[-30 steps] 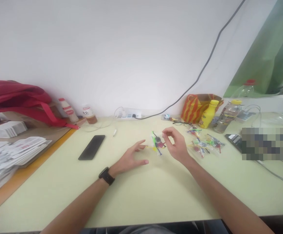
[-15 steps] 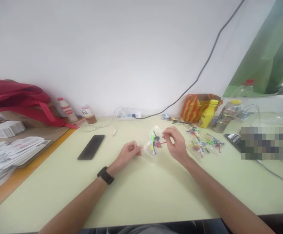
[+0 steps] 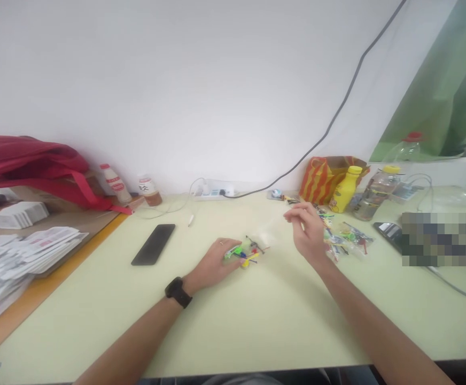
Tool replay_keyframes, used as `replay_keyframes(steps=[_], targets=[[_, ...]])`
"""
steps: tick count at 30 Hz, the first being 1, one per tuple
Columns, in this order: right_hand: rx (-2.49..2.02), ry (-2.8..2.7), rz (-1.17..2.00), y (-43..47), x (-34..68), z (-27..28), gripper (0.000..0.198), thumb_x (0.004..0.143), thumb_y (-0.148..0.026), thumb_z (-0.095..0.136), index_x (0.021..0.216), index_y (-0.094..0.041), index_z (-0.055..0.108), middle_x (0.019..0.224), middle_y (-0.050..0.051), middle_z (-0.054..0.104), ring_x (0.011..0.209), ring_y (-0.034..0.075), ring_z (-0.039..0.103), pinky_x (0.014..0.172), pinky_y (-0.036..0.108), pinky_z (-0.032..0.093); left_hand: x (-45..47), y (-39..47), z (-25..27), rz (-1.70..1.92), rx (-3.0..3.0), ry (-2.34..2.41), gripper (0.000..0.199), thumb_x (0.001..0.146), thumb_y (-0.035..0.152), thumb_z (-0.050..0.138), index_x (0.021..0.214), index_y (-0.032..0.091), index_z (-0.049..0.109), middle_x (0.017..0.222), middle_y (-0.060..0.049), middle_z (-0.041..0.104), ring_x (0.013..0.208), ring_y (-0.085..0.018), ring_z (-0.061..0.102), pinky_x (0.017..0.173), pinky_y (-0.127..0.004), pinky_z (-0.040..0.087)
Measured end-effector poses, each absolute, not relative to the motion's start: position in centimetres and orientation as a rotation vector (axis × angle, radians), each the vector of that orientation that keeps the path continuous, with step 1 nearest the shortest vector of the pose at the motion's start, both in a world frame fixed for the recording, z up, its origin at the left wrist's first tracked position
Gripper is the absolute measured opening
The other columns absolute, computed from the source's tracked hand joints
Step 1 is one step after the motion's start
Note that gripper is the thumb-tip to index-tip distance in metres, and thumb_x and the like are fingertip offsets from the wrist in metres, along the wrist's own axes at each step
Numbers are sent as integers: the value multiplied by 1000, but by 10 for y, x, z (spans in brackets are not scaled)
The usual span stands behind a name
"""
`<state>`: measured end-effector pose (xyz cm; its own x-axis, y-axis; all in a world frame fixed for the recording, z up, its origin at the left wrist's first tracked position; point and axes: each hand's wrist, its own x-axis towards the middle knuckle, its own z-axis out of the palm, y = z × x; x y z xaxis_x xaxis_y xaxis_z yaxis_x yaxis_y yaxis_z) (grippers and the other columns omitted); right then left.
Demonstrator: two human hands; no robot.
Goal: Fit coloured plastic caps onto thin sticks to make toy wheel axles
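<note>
A loose cluster of small coloured plastic parts [image 3: 242,255], in green, blue, yellow, red and black, lies on the table in front of me. My left hand [image 3: 216,262], wearing a black watch at the wrist, rests at the left side of the cluster. Its fingers are spread and touch the green and blue pieces. To the right and higher up, my right hand [image 3: 307,230] is closed in a pinch. From its fingertips a blurred clear plastic bag [image 3: 270,233] trails down toward the parts.
Several more clear packets of coloured parts [image 3: 347,238] lie right of my right hand. A black phone [image 3: 153,244] lies to the left. Behind stand a yellow bottle [image 3: 345,190], a striped paper bag [image 3: 313,179] and a power strip [image 3: 212,192]. Stacked papers [image 3: 44,251] fill the left side.
The coloured parts have gone from inside the raised bag onto the table. My right hand has moved right with the bag; my left hand has opened and lowered beside the parts.
</note>
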<state>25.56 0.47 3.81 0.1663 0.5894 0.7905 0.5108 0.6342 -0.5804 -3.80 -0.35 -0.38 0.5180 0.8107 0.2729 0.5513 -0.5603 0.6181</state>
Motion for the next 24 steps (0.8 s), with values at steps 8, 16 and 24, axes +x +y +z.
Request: replay_keyframes(steps=[8, 16, 24], targets=[[-1291, -1128, 501, 41, 285, 3, 37, 94, -35, 46, 112, -19, 73, 121, 13, 67, 103, 25, 67, 84, 37, 60, -43, 1, -2, 790, 2257, 1248, 34, 100, 47, 55, 125, 26, 65, 115, -8, 68, 110, -27, 62, 99, -43, 49], [-1497, -1864, 380, 39, 274, -22, 53, 97, -47, 56, 146, -25, 57, 160, 12, 47, 149, 32, 39, 122, 53, 33, -50, 4, -2, 742, 2324, 1277, 23, 97, 40, 59, 110, 25, 71, 96, -5, 70, 84, -22, 62, 76, -36, 50], [-1199, -2089, 286, 43, 259, -41, 36, 104, -38, 43, 127, -23, 67, 135, 11, 66, 134, 27, 54, 116, 50, 43, -52, 10, -2, 869, 2145, 1254, 28, 94, 46, 64, 108, 23, 73, 97, -5, 70, 75, -17, 62, 68, -30, 52]])
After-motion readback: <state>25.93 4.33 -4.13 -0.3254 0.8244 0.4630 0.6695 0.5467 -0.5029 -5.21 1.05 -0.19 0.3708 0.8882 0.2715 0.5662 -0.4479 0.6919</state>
